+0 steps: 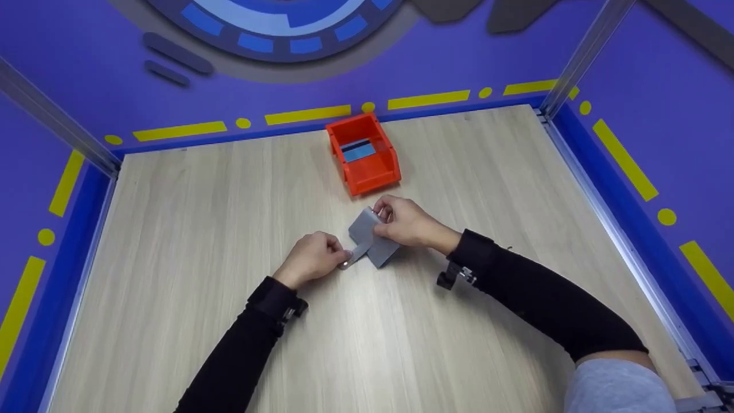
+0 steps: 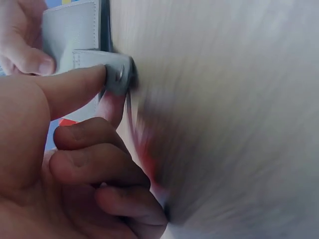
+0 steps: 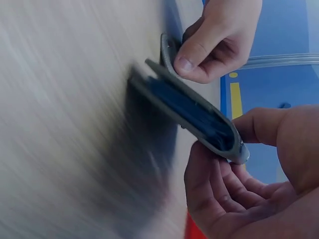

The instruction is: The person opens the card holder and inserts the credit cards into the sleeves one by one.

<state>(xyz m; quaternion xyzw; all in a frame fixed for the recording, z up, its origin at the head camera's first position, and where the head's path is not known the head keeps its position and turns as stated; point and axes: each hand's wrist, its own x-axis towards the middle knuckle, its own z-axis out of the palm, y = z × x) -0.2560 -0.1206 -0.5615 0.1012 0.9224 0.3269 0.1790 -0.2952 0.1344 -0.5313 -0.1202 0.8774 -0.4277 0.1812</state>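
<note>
Between the two hands, over the tabletop, is a grey card wallet (image 1: 363, 228) with a stitched edge and a strap (image 2: 112, 63). My left hand (image 1: 312, 258) pinches the strap near its metal snap (image 2: 119, 74) between thumb and forefinger; its other fingers are curled. My right hand (image 1: 405, 221) grips the folded edge of the wallet, thumb on one side and fingers on the other. From the right wrist view, the wallet's two covers stand slightly apart at the free edge, with dark inner leaves (image 3: 192, 108) between them.
Beyond the hands an orange-red bin (image 1: 375, 186) stands near the back wall. A blue card (image 1: 358, 151) with a dark stripe lies inside it. Purple-blue panels (image 1: 459, 63) enclose the wooden table (image 1: 218, 218) at the back and both sides.
</note>
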